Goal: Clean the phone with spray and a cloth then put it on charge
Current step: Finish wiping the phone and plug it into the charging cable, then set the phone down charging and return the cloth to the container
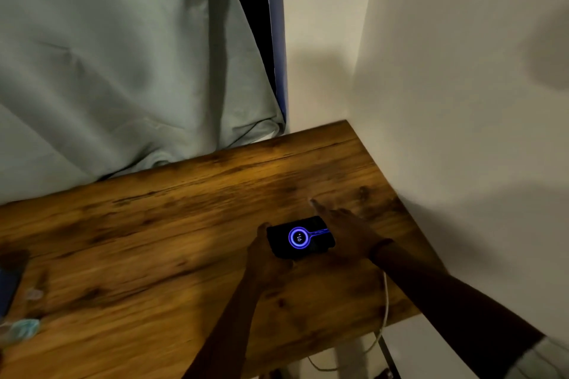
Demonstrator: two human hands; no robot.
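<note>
The phone [300, 237] lies screen up, low over or on the wooden surface [160, 224], toward its right end and near the wall [446, 101]; the blur hides whether it rests fully on the wood. Its dark screen glows with a blue-violet ring around a number, and a bright line runs from the ring toward the phone's right end. The left hand [266, 258] grips the phone at its left and near edge, with the thumb curled over the left end and the fingers tucked under it. The right hand [345, 228] sits at the phone's right end, with its fingers spread flat and pointing away past the phone's far corner; it covers that end, but I cannot tell whether it presses on the phone or only hovers over it. The two hands are apart, with the phone between them. A white cable [385, 304] runs from beneath the right wrist, back from the phone, over the near edge of the surface and hangs in a loop below; where it meets the phone is hidden. Far to the left of the phone, at the surface's left edge, lie a dark blue thing [9, 283] and a pale teal blurred thing [26, 328], too smeared to tell. Beyond the phone, past the far edge of the surface, a grey-green curtain [123, 55] hangs.
</note>
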